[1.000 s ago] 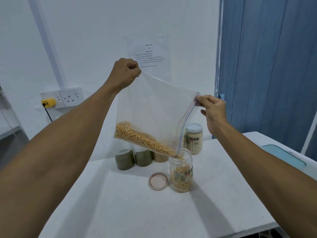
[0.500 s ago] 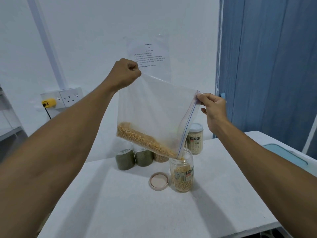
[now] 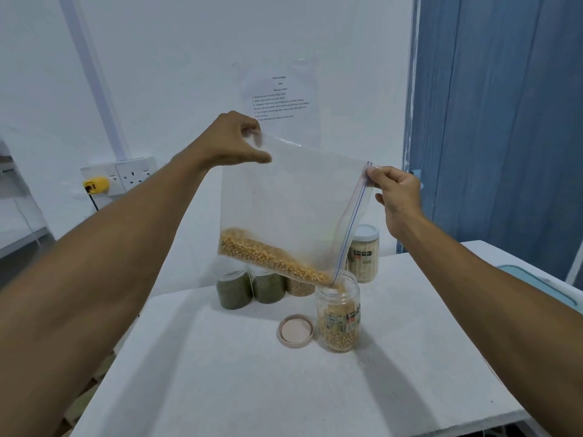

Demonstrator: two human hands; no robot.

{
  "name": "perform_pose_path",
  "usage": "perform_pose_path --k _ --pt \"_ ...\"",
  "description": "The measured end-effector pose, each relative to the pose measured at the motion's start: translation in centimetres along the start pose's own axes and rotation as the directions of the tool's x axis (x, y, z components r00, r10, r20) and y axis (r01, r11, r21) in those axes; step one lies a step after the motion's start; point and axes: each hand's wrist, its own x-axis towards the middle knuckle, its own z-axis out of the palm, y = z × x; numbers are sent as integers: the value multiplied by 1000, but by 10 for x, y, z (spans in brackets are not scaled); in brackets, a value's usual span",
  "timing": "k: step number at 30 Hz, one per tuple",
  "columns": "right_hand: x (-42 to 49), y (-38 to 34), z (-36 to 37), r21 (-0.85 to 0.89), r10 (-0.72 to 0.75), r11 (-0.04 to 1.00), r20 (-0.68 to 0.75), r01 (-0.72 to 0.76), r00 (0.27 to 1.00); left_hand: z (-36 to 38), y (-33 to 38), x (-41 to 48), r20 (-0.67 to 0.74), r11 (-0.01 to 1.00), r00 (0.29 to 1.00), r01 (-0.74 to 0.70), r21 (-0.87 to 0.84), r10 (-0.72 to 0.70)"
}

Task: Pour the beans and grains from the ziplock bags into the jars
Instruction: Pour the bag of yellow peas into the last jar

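**While kernels drain, bag corner sits at the jar mouth**

As the white table (image 3: 220, 389) carries every jar, the relation that matters lies above it. The ziplock bag (image 3: 293, 200) hangs between both hands, turned so that its zip edge runs steeply down from upper right to the lowest corner. That corner sits in the mouth of the open jar (image 3: 339, 320). The jar stands below and slightly left of the right hand – the nearer one – and well down to the right of the left.

The left hand (image 3: 232, 143) is raised highest, arm extended, pinching the bag's closed upper corner. The right hand (image 3: 396, 192) is lower, fingers curled, pinching the top end of the zip edge. The hands are well apart, with the film stretched between them.

The yellow kernels (image 3: 268, 257) lie in a band along the bag's lower edge, sloping down to the right toward the jar (part full; the label hides the exact level).

Judgement: emptying calls for lifting the left corner higher with the pouring corner kept in the mouth – sideways drift would likely spill.

The lid (image 3: 296, 330) lies just left of the jar.
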Motion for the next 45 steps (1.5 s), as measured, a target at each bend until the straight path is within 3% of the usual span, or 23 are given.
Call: perform_pose_path --k 5,15,21,25,31,36,41,45 --pt "0 1 -5 12 -4 1000 -16 4 1000 3 -6 -1 124 974 992 -64 219 37" --pt "-5 5 -6 -14 -3 1000 -29 2 1000 -2 -8 0 254 954 967 -106 281 32" --pt "-4 4 -7 -23 -8 1000 -34 7 999 -4 -5 -6 324 963 946 -93 254 6" --pt "-6 5 -7 -33 -10 999 -38 8 999 -7 0 -13 404 989 913 1 148 -61" --pt "-10 1 -4 -36 -24 999 -28 23 999 -12 1 -21 442 988 893 21 150 -86" --pt "-14 -2 -2 -41 -31 999 -18 31 999 -4 -7 -31 408 977 900 201 -72 -155" --pt "-18 -3 -2 -50 -36 998 -19 35 999 9 -13 -40 296 980 948 158 -124 -115" --pt "-19 -5 -5 -49 -36 998 -30 34 999 18 -10 -39 150 994 984 99 -36 -92"
